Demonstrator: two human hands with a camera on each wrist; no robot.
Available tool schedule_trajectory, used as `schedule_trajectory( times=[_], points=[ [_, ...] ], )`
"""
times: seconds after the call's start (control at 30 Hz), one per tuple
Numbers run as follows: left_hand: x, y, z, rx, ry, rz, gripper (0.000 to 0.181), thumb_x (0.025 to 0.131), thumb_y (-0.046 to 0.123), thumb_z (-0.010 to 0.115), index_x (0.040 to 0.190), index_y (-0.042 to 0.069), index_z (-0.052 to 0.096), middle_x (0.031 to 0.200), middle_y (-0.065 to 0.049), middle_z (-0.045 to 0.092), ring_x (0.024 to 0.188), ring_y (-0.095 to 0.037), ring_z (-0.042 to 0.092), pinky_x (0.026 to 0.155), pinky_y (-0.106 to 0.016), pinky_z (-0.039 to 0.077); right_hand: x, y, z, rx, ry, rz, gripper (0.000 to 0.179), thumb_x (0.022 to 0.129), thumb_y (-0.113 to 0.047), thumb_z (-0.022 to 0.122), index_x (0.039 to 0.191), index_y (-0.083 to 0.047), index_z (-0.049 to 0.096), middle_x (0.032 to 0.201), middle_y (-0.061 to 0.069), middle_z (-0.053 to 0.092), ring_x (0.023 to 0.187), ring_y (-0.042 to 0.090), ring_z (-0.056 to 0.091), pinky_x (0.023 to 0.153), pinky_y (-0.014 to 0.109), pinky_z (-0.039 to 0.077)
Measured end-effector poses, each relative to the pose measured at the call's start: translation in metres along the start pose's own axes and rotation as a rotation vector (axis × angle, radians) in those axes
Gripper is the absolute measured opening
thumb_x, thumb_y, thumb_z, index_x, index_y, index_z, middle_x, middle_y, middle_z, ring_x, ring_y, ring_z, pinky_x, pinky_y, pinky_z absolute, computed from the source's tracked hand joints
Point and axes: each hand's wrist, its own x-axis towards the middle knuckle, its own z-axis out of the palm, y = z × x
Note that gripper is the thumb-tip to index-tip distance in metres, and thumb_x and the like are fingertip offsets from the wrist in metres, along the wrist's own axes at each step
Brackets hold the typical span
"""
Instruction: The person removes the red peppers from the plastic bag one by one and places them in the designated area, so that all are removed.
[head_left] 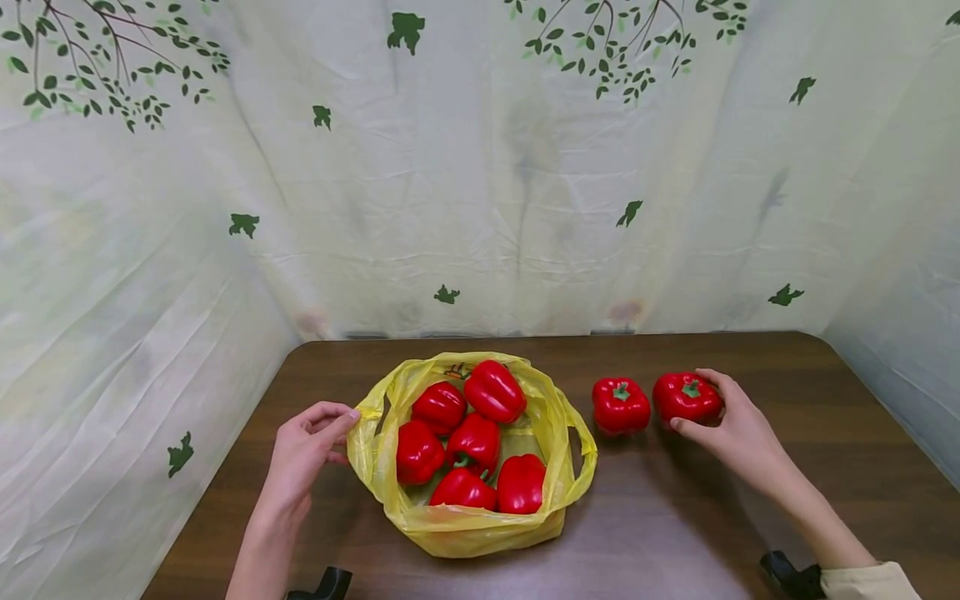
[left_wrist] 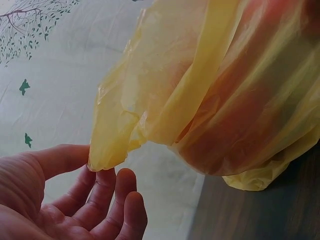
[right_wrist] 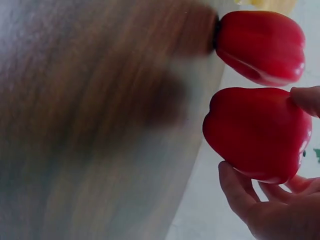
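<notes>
Left hand: thumb and fingertip pinch the left handle of the yellow bag; remaining fingers bent loosely below, off the plastic.
Left forearm: rises from the bottom edge, left of the bag.
Right hand: holding a red pepper, thumb on the near side, fingers round the far side. Grip as wide as the pepper.
Right forearm: reaches in from lower right, angled up and left; pale sleeve near the bottom edge.
Held pepper: stem up, underside looks clear of the table in the right wrist view.
Second pepper: on the table, stem up, between bag and held pepper.
Bag: on table, mouth wide open, six peppers inside.
</notes>
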Motion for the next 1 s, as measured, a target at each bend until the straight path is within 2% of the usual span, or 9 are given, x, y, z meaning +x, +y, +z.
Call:
schedule_trajectory(
  times=[0.57,0.83,1.0],
  points=[
    [-0.002,0.001,0.001,-0.020,0.005,0.004,0.031,0.093,0.026,0.070,0.106,-0.001,0.064,0.086,-0.002,0.069,0.075,-0.019,0.063,0.066,-0.034,0.057,0.003,0.003,0.009,-0.071,-0.013,0.006,0.088,0.082,-0.037,0.079,0.145,0.002,0.032,0.138,0.029,0.038,0.118,0.048,0.043,0.083,0.062,0.050],
    [-0.002,0.001,0.001,-0.020,0.005,-0.003,0.031,0.093,0.027,0.069,0.107,0.000,0.064,0.087,-0.002,0.069,0.076,-0.020,0.063,0.066,-0.034,0.056,0.000,-0.002,0.003,-0.096,-0.022,0.025,0.093,0.081,-0.040,0.079,0.148,0.001,0.028,0.142,0.029,0.035,0.120,0.047,0.041,0.084,0.063,0.049],
    [-0.002,0.002,0.000,-0.023,0.004,-0.002,0.032,0.094,0.027,0.069,0.108,0.000,0.064,0.087,-0.003,0.068,0.075,-0.019,0.063,0.066,-0.034,0.057,-0.006,-0.013,-0.004,-0.127,0.069,-0.037,0.088,0.083,-0.038,0.078,0.149,-0.003,0.031,0.144,0.026,0.036,0.121,0.047,0.040,0.081,0.068,0.046]
  ],
)
